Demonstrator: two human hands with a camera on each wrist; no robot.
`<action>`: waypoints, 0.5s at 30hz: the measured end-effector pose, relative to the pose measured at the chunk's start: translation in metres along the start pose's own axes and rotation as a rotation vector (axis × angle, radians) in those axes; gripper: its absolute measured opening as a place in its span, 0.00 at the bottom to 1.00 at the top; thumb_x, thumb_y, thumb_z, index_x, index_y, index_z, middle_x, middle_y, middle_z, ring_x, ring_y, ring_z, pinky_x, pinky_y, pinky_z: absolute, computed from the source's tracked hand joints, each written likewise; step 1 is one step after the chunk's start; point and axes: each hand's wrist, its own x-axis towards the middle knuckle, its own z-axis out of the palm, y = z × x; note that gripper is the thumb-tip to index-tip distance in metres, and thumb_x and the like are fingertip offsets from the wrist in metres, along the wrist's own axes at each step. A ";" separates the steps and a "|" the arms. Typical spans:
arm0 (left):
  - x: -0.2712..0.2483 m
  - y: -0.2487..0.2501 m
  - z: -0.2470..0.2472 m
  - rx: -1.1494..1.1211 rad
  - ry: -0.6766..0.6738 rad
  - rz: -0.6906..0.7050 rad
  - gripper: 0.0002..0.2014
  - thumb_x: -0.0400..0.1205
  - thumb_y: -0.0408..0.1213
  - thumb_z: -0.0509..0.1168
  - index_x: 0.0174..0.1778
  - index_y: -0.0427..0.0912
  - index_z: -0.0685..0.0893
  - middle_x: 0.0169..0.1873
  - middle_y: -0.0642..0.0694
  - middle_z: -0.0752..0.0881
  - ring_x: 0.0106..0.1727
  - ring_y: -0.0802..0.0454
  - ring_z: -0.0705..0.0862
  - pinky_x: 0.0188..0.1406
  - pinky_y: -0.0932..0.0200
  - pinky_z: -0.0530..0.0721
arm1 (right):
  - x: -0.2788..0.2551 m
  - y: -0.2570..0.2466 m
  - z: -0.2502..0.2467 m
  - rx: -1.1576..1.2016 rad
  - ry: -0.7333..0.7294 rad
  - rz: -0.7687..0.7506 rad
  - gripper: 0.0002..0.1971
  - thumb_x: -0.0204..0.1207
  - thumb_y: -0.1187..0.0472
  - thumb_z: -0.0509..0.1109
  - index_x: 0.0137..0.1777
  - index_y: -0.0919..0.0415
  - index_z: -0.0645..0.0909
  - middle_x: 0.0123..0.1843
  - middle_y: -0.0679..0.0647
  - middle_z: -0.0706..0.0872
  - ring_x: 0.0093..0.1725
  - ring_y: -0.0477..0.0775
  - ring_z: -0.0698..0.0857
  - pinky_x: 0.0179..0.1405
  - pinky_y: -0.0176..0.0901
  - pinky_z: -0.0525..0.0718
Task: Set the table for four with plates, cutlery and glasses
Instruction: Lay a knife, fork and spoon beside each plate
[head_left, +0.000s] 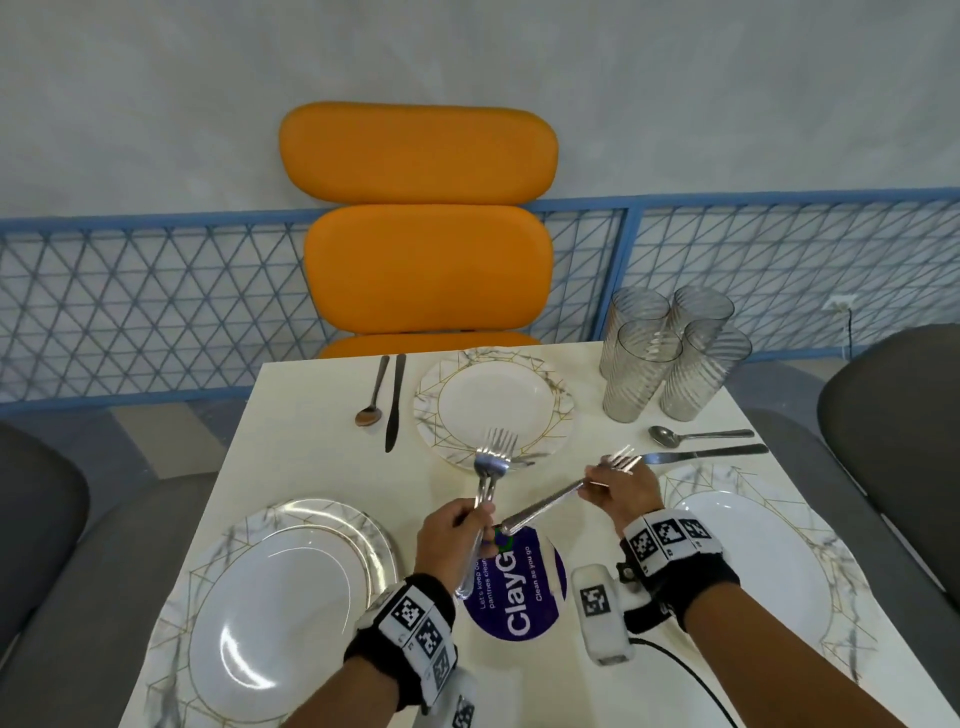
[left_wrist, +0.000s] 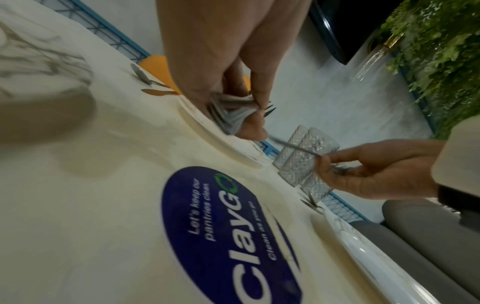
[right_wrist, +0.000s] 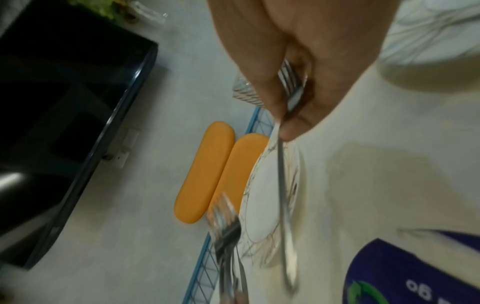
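Note:
My left hand (head_left: 457, 535) grips a bundle of forks (head_left: 491, 465) by the handles, tines up, above the table's middle; the left wrist view shows the handles (left_wrist: 228, 115) fanned in the fingers. My right hand (head_left: 618, 486) pinches a single fork (head_left: 561, 493) near its neck, with the handle (right_wrist: 283, 205) pointing back toward the left hand. Three marbled plates lie on the table: far (head_left: 493, 402), near left (head_left: 270, 613), right (head_left: 753, 571). Several ribbed glasses (head_left: 670, 358) stand together at the far right corner.
A spoon (head_left: 371, 395) and knife (head_left: 395, 400) lie left of the far plate. Another spoon (head_left: 696, 435) and knife (head_left: 711, 453) lie above the right plate. A round blue ClayGo sticker (head_left: 514, 592) marks the table centre. An orange chair (head_left: 421, 223) stands beyond; grey seats flank the table.

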 end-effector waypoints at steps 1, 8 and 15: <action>0.002 0.000 -0.005 -0.006 0.015 0.005 0.06 0.80 0.32 0.66 0.39 0.35 0.85 0.27 0.44 0.81 0.31 0.51 0.81 0.36 0.57 0.87 | 0.003 0.000 -0.003 0.066 0.063 -0.021 0.17 0.73 0.84 0.61 0.35 0.62 0.68 0.32 0.61 0.75 0.25 0.58 0.78 0.14 0.37 0.83; 0.009 -0.003 -0.020 -0.004 0.062 0.024 0.05 0.80 0.31 0.66 0.41 0.34 0.84 0.30 0.42 0.81 0.33 0.51 0.80 0.35 0.57 0.89 | 0.000 0.037 -0.016 -0.034 0.180 -0.010 0.12 0.71 0.80 0.66 0.43 0.63 0.73 0.44 0.69 0.82 0.32 0.55 0.86 0.36 0.38 0.90; 0.009 -0.006 -0.020 0.018 0.084 0.024 0.05 0.80 0.33 0.66 0.41 0.37 0.84 0.31 0.43 0.82 0.33 0.51 0.81 0.42 0.52 0.89 | -0.036 0.060 -0.035 -0.833 0.192 -0.286 0.15 0.70 0.66 0.72 0.57 0.59 0.78 0.58 0.56 0.80 0.63 0.58 0.75 0.60 0.44 0.73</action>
